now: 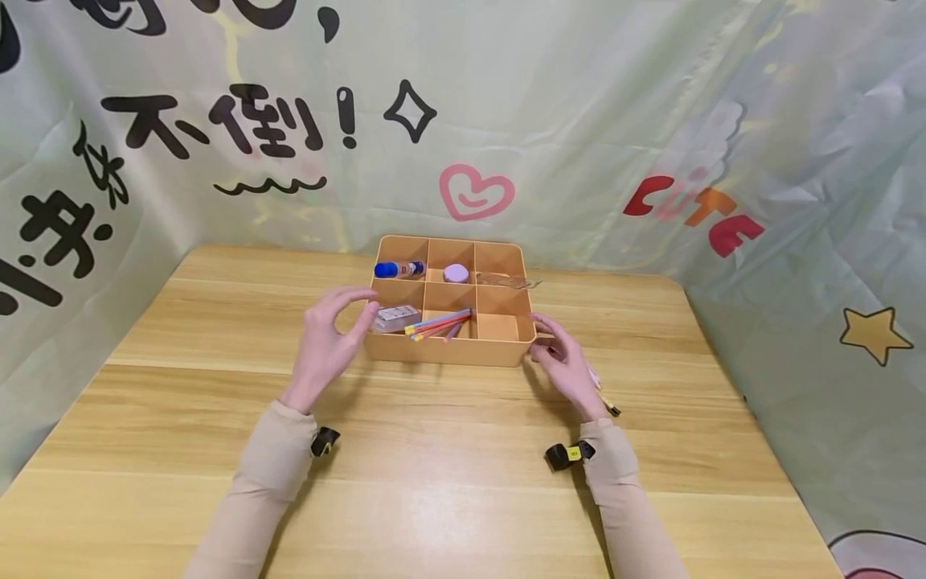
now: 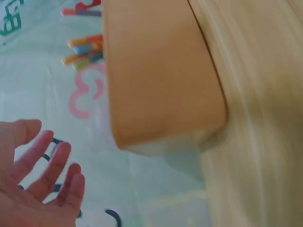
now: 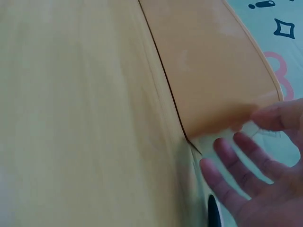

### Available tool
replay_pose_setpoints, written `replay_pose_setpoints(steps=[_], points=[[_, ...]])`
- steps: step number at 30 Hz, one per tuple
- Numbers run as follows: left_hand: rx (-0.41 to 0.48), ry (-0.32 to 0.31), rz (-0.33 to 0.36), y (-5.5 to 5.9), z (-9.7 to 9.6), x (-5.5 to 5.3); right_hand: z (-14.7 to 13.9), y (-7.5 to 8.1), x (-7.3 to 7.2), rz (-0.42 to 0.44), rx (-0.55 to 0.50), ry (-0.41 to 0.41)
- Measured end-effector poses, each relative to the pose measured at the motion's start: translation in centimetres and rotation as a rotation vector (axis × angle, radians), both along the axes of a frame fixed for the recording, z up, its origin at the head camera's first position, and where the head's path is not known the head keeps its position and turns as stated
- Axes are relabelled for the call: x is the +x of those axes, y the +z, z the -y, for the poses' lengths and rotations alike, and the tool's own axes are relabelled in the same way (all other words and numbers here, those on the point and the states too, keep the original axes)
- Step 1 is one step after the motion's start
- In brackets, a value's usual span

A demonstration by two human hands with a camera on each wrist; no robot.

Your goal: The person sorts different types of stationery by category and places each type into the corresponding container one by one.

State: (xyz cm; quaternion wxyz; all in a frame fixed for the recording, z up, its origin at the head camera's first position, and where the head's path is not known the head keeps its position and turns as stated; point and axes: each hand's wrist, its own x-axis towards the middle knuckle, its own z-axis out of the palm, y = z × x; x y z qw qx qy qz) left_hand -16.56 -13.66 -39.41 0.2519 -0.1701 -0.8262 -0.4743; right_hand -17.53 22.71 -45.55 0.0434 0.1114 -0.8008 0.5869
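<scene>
An orange-brown divided organizer box [image 1: 448, 351] sits toward the back of the table. My left hand [image 1: 329, 342] is at its left side, fingers relaxed and spread, holding nothing; the left wrist view shows this hand [image 2: 45, 175] apart from the box wall. Around the front right corner is my right hand [image 1: 564, 362], fingertips right at the wall and thumb near the rim in the right wrist view. A blue-capped glue stick [image 1: 398, 269], a lilac round item [image 1: 456, 273], a clear small case [image 1: 396, 318] and several colored pencils [image 1: 437, 324] lie in separate compartments.
A clear ruler-like strip [image 1: 506, 281] lies across the back right compartment, its end past the rim. Partly behind my right hand, a thin item with a black end [image 1: 612, 408] lies on the wooden table [image 1: 434, 482]. A printed fabric sheet [image 1: 564, 121] hangs behind.
</scene>
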Motion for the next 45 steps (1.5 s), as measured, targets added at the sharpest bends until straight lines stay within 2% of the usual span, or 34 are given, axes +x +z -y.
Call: replay_pose_setpoints(steps=[4,7,10,13,18,25,33,37,45], points=[[0.068,0.047,0.131,-0.5,1.2,-0.5,-1.2,1.1,-0.1,-0.021,0.014,-0.049],[0.09,0.047,0.237,-0.6,1.9,-0.7,-2.5,2.1,0.1,-0.014,0.105,-0.103],[0.06,0.025,0.322,-0.7,2.3,-0.9,-4.0,2.9,0.4,0.027,0.224,-0.12],[0.003,-0.01,0.371,-0.8,2.3,-1.1,-5.2,3.4,0.8,0.069,0.327,-0.108],[-0.071,-0.062,0.401,-1.1,2.3,-1.2,-6.1,3.7,1.2,0.09,0.473,-0.087],[-0.123,-0.084,0.461,-1.3,2.3,-1.0,-6.3,3.9,1.3,0.141,0.635,-0.068],[-0.142,-0.081,0.48,-1.1,2.2,-0.9,-6.2,4.2,1.7,0.245,0.753,-0.07],[-0.149,-0.087,0.479,-1.2,2.2,-1.0,-6.2,4.1,1.7,0.269,0.807,-0.078],[-0.161,-0.099,0.5,-1.2,2.2,-0.9,-6.1,3.9,1.9,0.298,0.847,-0.094]])
